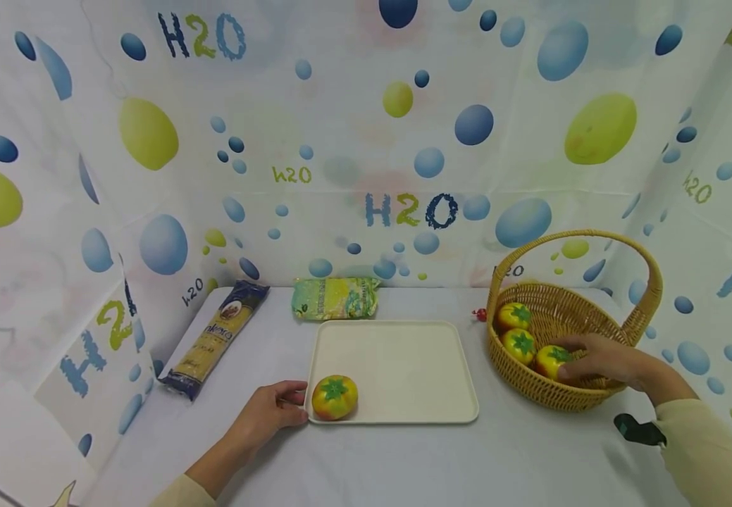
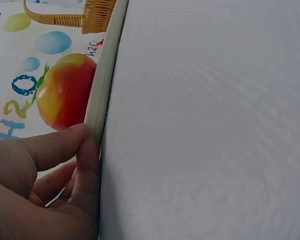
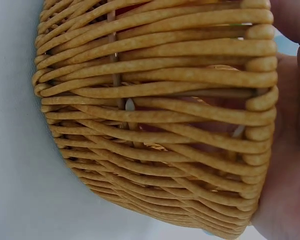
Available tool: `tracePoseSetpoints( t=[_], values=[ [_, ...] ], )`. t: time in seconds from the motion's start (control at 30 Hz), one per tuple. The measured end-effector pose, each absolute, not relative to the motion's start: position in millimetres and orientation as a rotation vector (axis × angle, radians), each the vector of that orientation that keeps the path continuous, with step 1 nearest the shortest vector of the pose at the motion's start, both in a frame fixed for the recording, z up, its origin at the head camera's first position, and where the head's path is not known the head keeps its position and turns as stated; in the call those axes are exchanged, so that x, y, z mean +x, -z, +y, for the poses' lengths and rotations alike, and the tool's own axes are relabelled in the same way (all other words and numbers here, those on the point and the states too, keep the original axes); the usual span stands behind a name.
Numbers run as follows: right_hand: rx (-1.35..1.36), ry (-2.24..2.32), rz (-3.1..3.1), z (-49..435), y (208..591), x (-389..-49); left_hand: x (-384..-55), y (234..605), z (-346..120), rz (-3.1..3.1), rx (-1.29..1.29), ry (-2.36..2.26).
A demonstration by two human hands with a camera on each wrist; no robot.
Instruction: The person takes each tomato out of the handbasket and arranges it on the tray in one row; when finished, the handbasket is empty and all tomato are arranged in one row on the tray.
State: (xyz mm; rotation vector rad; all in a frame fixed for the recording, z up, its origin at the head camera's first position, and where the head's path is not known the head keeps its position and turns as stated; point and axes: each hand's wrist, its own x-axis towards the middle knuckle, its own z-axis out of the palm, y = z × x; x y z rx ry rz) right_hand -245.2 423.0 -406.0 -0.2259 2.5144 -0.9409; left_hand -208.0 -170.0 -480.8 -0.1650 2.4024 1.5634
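My left hand (image 1: 268,414) pinches the front left corner of a cream tray (image 1: 404,373); in the left wrist view, its thumb and finger (image 2: 57,147) meet at the tray's rim (image 2: 101,90). One yellow-orange persimmon (image 1: 335,397) with a green leafy top sits on the tray by that corner. My right hand (image 1: 600,362) reaches into a wicker basket (image 1: 530,391) and grips a persimmon (image 1: 551,360). Two more persimmons (image 1: 519,345) lie along the basket's left side. The basket's woven wall (image 3: 160,120) hides most of the hand and its fruit in the right wrist view.
A green and yellow packet (image 1: 335,298) lies behind the tray. A long pasta packet (image 1: 216,341) lies slanted at the left. The basket's tall handle (image 1: 584,234) arches over its opening. A small red object (image 1: 480,315) hangs at the basket's left rim.
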Motion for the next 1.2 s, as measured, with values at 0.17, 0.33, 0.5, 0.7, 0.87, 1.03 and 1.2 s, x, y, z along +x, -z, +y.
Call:
tracePoseSetpoints(
  t=[0.17,0.33,0.5,0.7,0.87,1.03,1.2],
  values=[
    [-0.210,0.973,2.525,425,408,-245,-209,481,-170,2.403,-0.165,-1.566],
    [-0.176,0.988,2.522,426,407,-244,-208,482,-170,2.404,-0.161,-1.564],
    [-0.179,1.020,2.524,429,405,-244,-209,483,-170,2.400,-0.162,-1.565],
    [-0.151,1.094,2.538,432,403,-244,-210,484,-171,2.403,-0.155,-1.550],
    [-0.111,1.117,2.610,431,396,-242,-210,485,-171,2.400,-0.152,-1.552],
    [-0.118,1.146,2.674,426,384,-238,-210,485,-171,2.409,-0.157,-1.545],
    [-0.134,1.196,2.699,417,372,-233,-210,485,-172,2.412,-0.155,-1.549]
  ],
)
